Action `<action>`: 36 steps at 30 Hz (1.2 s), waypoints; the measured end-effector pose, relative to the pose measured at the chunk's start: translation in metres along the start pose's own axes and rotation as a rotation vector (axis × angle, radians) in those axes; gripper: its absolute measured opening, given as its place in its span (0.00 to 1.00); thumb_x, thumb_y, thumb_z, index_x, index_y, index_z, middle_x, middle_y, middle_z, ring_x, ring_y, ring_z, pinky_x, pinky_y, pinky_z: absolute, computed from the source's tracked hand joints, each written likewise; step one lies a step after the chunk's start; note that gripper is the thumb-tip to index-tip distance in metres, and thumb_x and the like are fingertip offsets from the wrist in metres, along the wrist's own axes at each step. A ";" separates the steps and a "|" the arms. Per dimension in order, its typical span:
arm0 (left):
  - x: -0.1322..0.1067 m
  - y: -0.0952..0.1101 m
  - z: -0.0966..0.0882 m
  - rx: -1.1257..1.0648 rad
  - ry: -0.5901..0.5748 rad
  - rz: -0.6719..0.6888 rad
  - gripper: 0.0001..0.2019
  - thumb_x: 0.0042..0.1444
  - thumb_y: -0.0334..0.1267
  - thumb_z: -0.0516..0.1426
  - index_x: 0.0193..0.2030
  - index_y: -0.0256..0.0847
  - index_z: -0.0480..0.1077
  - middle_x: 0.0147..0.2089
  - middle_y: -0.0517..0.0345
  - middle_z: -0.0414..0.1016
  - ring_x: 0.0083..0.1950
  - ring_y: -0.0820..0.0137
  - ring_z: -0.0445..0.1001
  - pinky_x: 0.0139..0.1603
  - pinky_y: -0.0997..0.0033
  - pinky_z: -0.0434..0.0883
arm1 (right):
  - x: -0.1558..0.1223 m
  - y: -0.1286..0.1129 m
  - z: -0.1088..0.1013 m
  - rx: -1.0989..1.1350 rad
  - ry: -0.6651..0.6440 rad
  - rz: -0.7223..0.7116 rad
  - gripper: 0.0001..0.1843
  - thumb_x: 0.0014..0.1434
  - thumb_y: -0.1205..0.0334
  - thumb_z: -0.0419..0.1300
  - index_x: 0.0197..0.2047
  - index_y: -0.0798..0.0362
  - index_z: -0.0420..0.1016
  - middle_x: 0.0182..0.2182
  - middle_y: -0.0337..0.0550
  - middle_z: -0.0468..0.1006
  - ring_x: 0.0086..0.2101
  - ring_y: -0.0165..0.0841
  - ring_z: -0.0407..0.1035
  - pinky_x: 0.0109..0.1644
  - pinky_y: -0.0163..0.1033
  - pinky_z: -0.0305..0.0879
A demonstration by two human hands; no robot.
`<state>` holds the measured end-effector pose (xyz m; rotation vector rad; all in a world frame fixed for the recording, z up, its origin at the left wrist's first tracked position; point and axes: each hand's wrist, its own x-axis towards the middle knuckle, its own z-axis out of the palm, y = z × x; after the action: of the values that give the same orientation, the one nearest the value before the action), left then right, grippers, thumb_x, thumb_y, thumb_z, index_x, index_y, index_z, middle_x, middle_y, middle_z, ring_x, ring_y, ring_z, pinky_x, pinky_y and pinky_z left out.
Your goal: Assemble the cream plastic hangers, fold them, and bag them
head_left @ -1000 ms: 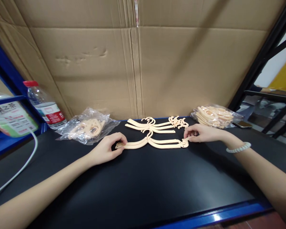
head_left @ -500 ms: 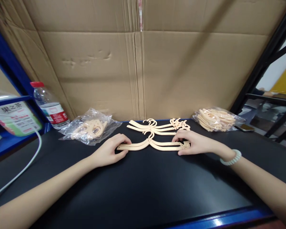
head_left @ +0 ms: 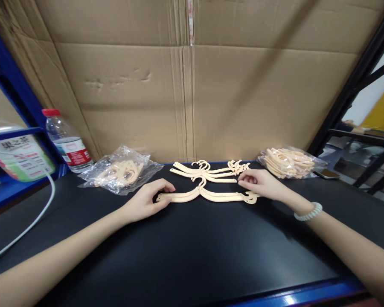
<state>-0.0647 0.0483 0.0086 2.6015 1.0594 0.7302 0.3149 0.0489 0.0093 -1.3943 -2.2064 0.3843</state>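
A cream plastic hanger lies flat on the black table. My left hand pinches its left end between thumb and fingers. My right hand rests curled at the hanger's right end, fingertips pointing left just above it; whether it grips the hanger is unclear. Just behind lies a small pile of the same hangers.
A clear bag of hanger parts lies at back left, another bag at back right beside a phone. A water bottle and white cable are on the left. A cardboard wall stands behind.
My right hand lifted off the hanger's right end and drew back slightly, uncovering that end. My left hand kept its pinch on the left end.
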 end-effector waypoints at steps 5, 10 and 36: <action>0.002 -0.008 -0.001 -0.071 0.068 -0.088 0.10 0.60 0.41 0.51 0.41 0.39 0.70 0.40 0.54 0.76 0.42 0.65 0.74 0.43 0.66 0.71 | 0.003 0.020 -0.002 -0.017 0.161 0.120 0.16 0.57 0.52 0.54 0.34 0.55 0.74 0.27 0.44 0.76 0.27 0.35 0.69 0.32 0.39 0.63; 0.003 -0.011 0.000 -0.120 0.092 -0.160 0.10 0.58 0.41 0.52 0.40 0.39 0.71 0.39 0.55 0.77 0.41 0.64 0.75 0.43 0.65 0.72 | 0.004 0.025 0.003 -0.032 0.152 0.100 0.11 0.55 0.58 0.55 0.34 0.55 0.76 0.26 0.42 0.76 0.26 0.34 0.68 0.31 0.38 0.63; 0.003 -0.010 0.002 -0.096 0.109 -0.165 0.10 0.57 0.40 0.51 0.38 0.40 0.71 0.36 0.55 0.77 0.39 0.65 0.75 0.40 0.67 0.71 | 0.025 0.006 0.027 -0.176 0.100 -0.174 0.06 0.60 0.65 0.58 0.35 0.53 0.78 0.32 0.45 0.76 0.33 0.36 0.69 0.38 0.40 0.65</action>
<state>-0.0677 0.0578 0.0040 2.3846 1.2211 0.8685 0.2956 0.0747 -0.0101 -1.2650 -2.3012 0.0591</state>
